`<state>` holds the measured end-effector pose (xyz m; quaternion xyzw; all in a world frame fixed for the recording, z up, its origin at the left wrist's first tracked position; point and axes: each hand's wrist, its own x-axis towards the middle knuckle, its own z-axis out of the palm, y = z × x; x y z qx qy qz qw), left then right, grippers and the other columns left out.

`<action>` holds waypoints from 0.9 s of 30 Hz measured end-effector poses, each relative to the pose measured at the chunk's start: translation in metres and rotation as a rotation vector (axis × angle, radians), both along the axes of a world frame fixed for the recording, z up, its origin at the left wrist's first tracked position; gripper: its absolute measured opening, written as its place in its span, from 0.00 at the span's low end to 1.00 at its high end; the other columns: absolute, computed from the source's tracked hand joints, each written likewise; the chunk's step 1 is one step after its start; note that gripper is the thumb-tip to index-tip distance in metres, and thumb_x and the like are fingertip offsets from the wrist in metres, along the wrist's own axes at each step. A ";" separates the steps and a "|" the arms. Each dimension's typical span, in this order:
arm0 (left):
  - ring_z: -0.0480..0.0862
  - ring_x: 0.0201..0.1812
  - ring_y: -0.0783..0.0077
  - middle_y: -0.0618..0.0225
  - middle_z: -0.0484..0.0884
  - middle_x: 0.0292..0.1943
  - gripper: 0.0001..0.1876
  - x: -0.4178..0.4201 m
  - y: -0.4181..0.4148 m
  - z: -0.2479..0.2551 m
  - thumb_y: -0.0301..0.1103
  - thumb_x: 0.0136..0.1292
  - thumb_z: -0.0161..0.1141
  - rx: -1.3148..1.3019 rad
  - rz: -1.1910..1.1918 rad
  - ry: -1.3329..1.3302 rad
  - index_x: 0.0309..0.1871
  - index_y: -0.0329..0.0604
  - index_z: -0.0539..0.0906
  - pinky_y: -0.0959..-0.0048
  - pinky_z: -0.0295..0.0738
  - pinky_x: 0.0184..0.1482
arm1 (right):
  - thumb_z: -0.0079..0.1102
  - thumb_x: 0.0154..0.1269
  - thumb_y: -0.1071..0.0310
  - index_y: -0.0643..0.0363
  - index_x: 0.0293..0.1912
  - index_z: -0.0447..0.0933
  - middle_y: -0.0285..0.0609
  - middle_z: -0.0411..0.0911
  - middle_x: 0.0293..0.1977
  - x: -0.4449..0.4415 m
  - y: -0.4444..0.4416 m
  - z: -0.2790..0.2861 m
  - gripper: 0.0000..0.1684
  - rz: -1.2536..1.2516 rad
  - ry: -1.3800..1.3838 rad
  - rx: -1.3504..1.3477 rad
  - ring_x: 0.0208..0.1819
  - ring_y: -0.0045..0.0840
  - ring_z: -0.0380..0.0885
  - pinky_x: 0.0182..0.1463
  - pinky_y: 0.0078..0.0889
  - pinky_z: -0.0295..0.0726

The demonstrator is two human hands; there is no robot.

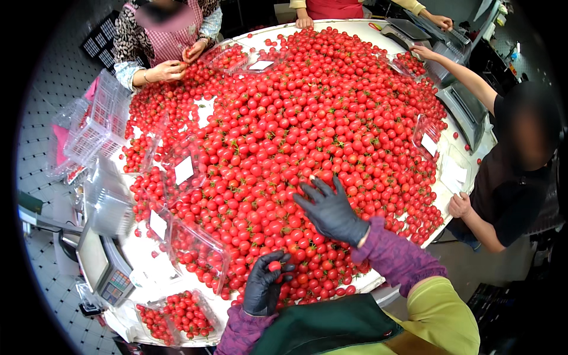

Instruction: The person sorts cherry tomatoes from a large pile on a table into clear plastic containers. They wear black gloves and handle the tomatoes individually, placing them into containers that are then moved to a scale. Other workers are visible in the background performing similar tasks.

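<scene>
A wide heap of red cherry tomatoes (pixel 284 151), some with green stems, covers most of the white table. My left hand (pixel 261 286), in a black glove, is low at the heap's near edge, its fingers curled around a single cherry tomato (pixel 274 266). Over the middle of the heap, my right hand (pixel 335 218), gloved alike, is spread palm down with fingers apart; a pale tip shows at one finger. Left of my left hand stands an open clear plastic clamshell box (pixel 222 248). A filled clear box (pixel 188 313) of tomatoes sits at the near left corner.
Scales (pixel 116 286), (pixel 466 111) stand at the left and right edges. Stacked clear boxes (pixel 108 197) and a white plastic crate (pixel 95 137) are at left. Co-workers' hands (pixel 166 71), (pixel 460 205), (pixel 304 21) surround the table's far and right sides.
</scene>
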<state>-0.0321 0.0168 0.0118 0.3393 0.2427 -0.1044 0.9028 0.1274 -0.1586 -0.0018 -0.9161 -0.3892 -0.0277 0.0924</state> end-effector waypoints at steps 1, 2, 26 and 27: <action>0.80 0.42 0.65 0.54 0.76 0.50 0.18 -0.011 -0.001 0.002 0.27 0.59 0.57 0.027 0.002 0.007 0.53 0.37 0.71 0.73 0.76 0.39 | 0.51 0.59 0.58 0.52 0.56 0.67 0.45 0.64 0.58 -0.014 -0.005 0.007 0.25 -0.019 0.038 0.028 0.62 0.39 0.58 0.60 0.68 0.51; 0.79 0.41 0.66 0.54 0.76 0.50 0.18 -0.020 -0.001 0.003 0.28 0.60 0.56 0.003 0.004 0.020 0.54 0.38 0.70 0.74 0.76 0.36 | 0.53 0.57 0.62 0.53 0.56 0.67 0.45 0.67 0.54 -0.028 -0.007 0.016 0.25 -0.036 -0.051 0.084 0.57 0.38 0.64 0.57 0.59 0.60; 0.67 0.61 0.65 0.58 0.64 0.61 0.26 -0.141 -0.068 -0.017 0.19 0.61 0.49 0.488 -0.157 -0.438 0.64 0.39 0.60 0.68 0.63 0.61 | 0.50 0.65 0.51 0.56 0.52 0.69 0.41 0.72 0.45 -0.222 -0.040 -0.043 0.23 -0.313 2.189 1.331 0.47 0.29 0.72 0.49 0.33 0.75; 0.66 0.63 0.66 0.59 0.63 0.62 0.25 -0.142 -0.066 -0.026 0.19 0.62 0.49 0.700 -0.176 -0.465 0.63 0.39 0.61 0.69 0.61 0.62 | 0.49 0.66 0.54 0.58 0.50 0.71 0.42 0.73 0.44 -0.224 -0.040 -0.049 0.20 -0.276 2.232 1.436 0.45 0.29 0.73 0.48 0.33 0.75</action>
